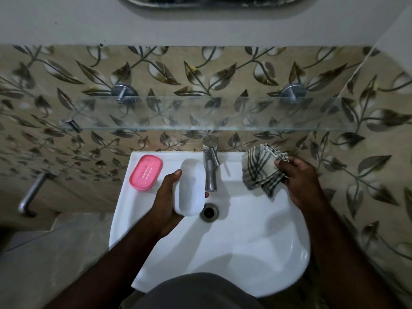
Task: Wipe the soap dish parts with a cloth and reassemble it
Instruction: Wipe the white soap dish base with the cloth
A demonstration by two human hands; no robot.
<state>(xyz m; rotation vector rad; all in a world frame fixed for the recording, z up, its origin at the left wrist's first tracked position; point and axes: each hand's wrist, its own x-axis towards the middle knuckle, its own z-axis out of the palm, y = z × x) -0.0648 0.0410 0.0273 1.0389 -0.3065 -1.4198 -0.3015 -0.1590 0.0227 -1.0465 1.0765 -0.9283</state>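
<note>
My left hand (166, 198) grips a white oval soap dish part (189, 187), holding it above the basin just left of the tap, its thumb along the part's left edge. The pink slotted soap dish part (146, 172) lies on the sink's back left ledge, apart from the hand. My right hand (299, 181) holds a crumpled checked cloth (260, 168) over the sink's back right ledge, fingers pinching its upper right fold.
The white sink (245, 253) has a drain (209, 212) at its middle and a steel tap (210, 166) at the back. A glass shelf (200, 117) juts out above the tap. A metal pipe (31, 195) sticks out at the left.
</note>
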